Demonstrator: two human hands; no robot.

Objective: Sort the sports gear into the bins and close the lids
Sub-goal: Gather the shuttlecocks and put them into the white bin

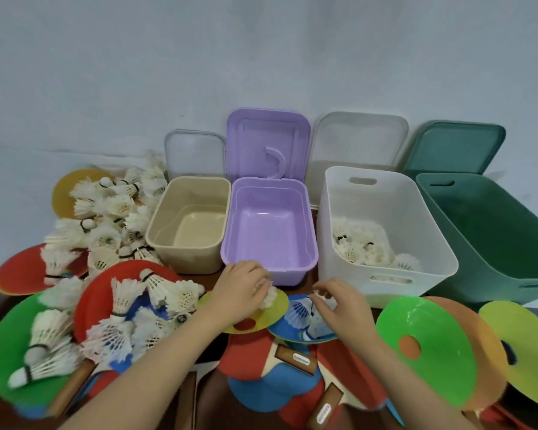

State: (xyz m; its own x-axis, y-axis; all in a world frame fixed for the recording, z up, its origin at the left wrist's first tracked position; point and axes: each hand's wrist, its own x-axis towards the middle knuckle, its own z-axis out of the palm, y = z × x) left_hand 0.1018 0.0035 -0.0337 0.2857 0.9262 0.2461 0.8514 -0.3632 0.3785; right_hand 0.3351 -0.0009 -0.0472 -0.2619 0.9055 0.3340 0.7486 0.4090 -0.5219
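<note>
- White bin [385, 225] holds a few shuttlecocks; other bins empty, lids off.
- Left hand [241, 288] fingers grip a shuttlecock [266, 297]; right hand [339, 301] fingers pinch another.
- Most gear unsorted.

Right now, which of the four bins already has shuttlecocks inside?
The white bin, third from the left, between the purple bin and the green bin. Shuttlecocks lie at its bottom; the beige bin and purple bin show bare floors.

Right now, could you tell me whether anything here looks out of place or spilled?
Nothing is spilled or damaged. The white bin already holds shuttlecocks, while the beige bin, purple bin and green bin look empty. All four lids lean open against the wall.
</note>
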